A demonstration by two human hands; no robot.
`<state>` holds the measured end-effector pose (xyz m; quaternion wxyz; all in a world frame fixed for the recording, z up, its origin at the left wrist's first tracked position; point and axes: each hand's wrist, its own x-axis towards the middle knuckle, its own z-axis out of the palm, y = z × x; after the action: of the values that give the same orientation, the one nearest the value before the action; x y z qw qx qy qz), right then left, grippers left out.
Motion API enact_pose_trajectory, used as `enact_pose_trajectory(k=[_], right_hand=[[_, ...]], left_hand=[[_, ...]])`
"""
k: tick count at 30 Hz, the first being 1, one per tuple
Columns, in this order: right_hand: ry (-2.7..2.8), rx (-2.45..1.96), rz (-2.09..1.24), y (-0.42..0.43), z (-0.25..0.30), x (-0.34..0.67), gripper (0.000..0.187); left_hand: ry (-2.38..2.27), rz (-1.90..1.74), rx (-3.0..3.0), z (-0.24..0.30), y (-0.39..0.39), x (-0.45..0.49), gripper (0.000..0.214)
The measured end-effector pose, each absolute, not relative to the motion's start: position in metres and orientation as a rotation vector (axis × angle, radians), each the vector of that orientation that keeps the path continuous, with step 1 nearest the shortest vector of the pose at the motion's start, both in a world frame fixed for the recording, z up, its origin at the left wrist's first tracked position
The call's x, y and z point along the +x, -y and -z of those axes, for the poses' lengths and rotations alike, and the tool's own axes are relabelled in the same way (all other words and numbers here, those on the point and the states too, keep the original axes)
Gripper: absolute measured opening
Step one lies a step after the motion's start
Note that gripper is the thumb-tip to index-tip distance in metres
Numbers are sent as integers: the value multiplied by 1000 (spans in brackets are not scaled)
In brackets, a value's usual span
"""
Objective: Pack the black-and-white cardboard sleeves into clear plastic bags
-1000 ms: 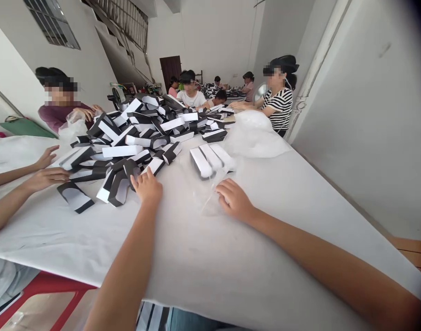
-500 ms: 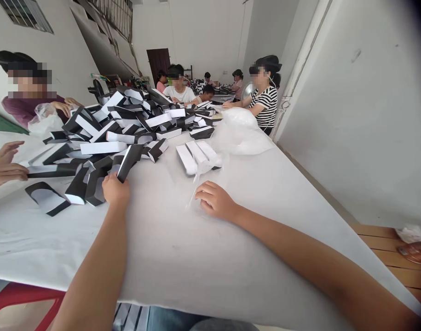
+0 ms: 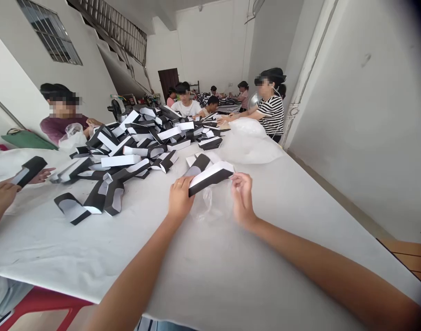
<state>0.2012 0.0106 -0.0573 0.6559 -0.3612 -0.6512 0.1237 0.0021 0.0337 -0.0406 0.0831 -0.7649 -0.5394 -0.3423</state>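
Observation:
My left hand (image 3: 181,197) is closed around the near end of a folded black-and-white card sleeve (image 3: 212,177), held tilted above the table. At the sleeve's other end is my right hand (image 3: 244,197), its thumb and fingertips pinched at the corner. Behind the held sleeve lie a few more white-faced sleeves (image 3: 213,157), partly hidden by it. Clear plastic (image 3: 206,204), crumpled and thin, lies on the table beneath and between my hands.
A large heap of similar sleeves (image 3: 137,138) covers the table's left and middle. Plastic bags (image 3: 253,142) lie at the back right. A co-worker's hands (image 3: 6,193) hold another sleeve at the left. Several people sit or stand around the white-covered table (image 3: 251,271).
My left hand has carried a sleeve from the heap rightward to my right hand, which has moved up to its end. The co-worker at the left has lifted a sleeve. The view has shifted.

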Motion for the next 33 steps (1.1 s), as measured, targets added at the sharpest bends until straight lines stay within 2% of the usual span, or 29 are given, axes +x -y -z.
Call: enact_pose_trajectory(k=[3, 7, 11, 15, 19, 23, 28, 33], right_hand=[[1448, -971, -110, -22, 49, 220, 37], [1868, -943, 56, -31, 49, 235, 52], [2257, -875, -7, -31, 59, 233, 40], [2285, -976, -41, -26, 64, 224, 40], [2283, -1077, -231, -25, 65, 222, 49], [2229, -1095, -519, -32, 66, 227, 43], [2103, -1129, -790, -40, 71, 230, 39], [1875, -1096, -1018, -51, 75, 232, 35]], left_hand=[[1622, 947, -2365, 43, -42, -19, 45], [1477, 925, -2579, 47, -51, -38, 49], [1497, 881, -2577, 51, -52, -39, 53], [1506, 768, -2659, 51, -49, -38, 57], [1512, 680, -2780, 49, -47, -38, 62], [1522, 737, -2876, 44, -48, -40, 69], [1344, 1073, -2986, 39, -47, -41, 73], [1717, 1390, -2792, 48, -52, -44, 76]])
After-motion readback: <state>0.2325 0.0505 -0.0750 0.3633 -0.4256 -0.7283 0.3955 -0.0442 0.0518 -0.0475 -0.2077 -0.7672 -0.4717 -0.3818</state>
